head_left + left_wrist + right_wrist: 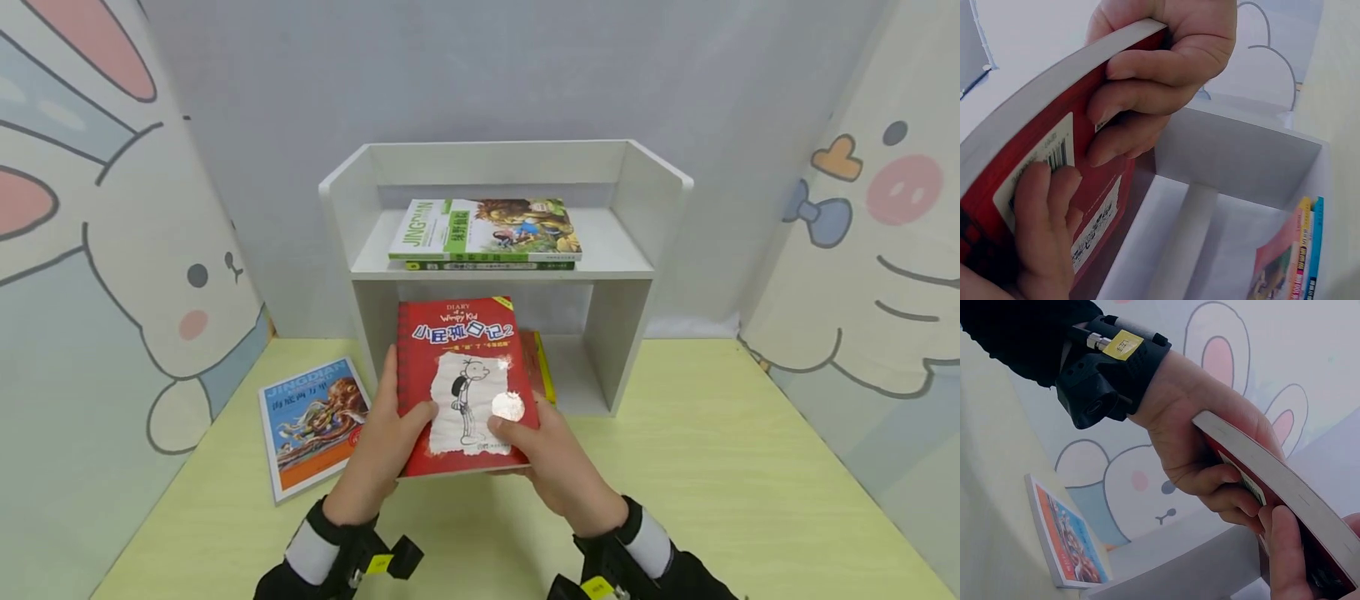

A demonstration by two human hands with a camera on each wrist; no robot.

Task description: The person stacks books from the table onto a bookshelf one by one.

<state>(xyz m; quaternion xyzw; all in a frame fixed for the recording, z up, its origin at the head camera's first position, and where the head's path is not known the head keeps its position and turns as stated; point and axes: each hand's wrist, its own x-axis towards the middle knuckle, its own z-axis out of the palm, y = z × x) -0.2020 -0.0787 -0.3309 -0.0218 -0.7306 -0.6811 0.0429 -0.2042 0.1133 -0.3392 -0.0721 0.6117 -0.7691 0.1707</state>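
Both hands hold a red book [420,375] with a cartoon figure on its cover, tilted up in front of a white shelf [630,333]. The left hand [386,442] grips its left edge, thumb on the cover. On the right edge, the right hand [555,454] does the same. From below, in the left wrist view, fingers [1141,100] of both hands curl under the red back cover [1100,165], which bears a barcode label. The right wrist view shows the thick white page edge [1285,475] of the book between thumbs and fingers.
A blue and orange book [315,425] lies on the pale yellow table [720,483], left of the shelf. Two green-spined books [487,233] are stacked on the upper shelf. Books with yellow and blue spines [1307,250] lie in the lower compartment, partly hidden in the head view.
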